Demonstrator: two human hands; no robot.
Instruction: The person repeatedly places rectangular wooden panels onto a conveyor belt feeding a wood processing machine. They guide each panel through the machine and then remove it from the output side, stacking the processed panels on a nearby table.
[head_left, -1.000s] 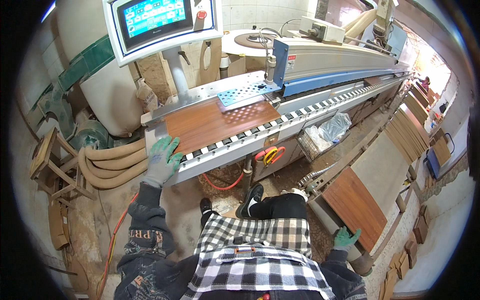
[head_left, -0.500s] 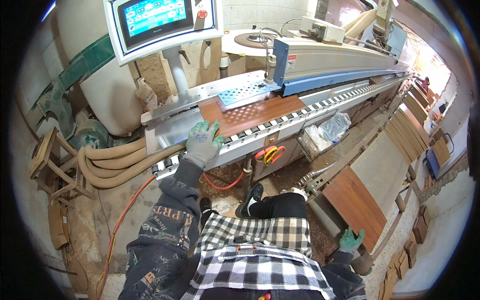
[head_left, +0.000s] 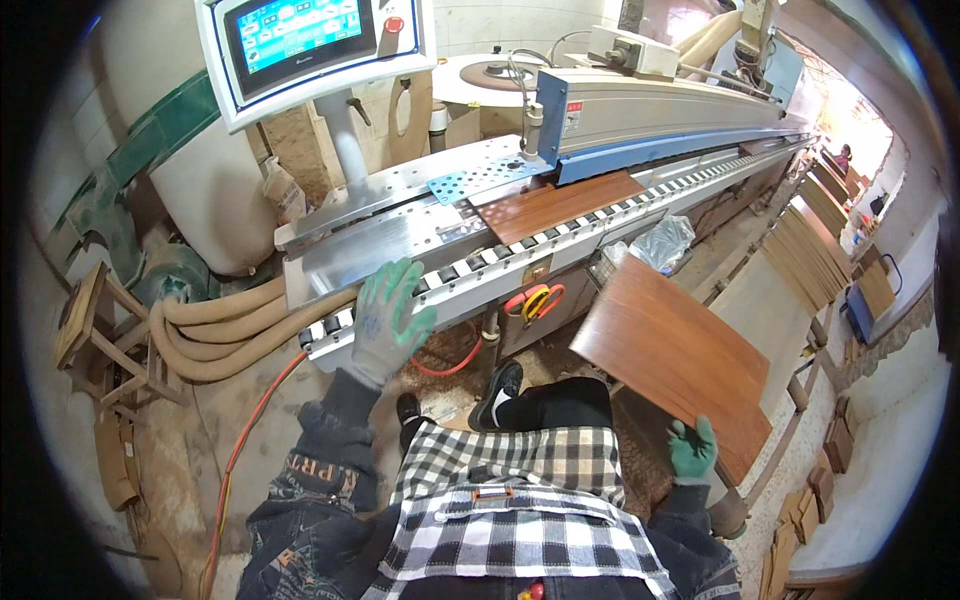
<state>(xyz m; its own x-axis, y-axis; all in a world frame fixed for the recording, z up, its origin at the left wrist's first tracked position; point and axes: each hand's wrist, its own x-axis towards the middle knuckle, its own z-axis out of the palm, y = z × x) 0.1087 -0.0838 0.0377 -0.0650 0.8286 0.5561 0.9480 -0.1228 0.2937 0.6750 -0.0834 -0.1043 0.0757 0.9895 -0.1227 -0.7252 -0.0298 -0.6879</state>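
My left hand, in a grey glove with green fingers, is open with its fingers spread, over the near-left end of a roller track. Nothing is in it. Further along that track, a brown wood-grain panel lies flat, partly under a perforated blue plate. On my right, my gloved right hand grips the near edge of another brown panel, which is raised and tilted. Part of a similar brown board shows beneath it.
The long machine runs away to the right, with a screen on a post. Red-and-yellow scissors hang at its front. Stacked boards stand far right; hoses and a wooden stool are left.
The panel on the track has slid right, away from my left hand, which has lifted off it. My right hand has raised a panel from the pile, tilting it toward the machine.
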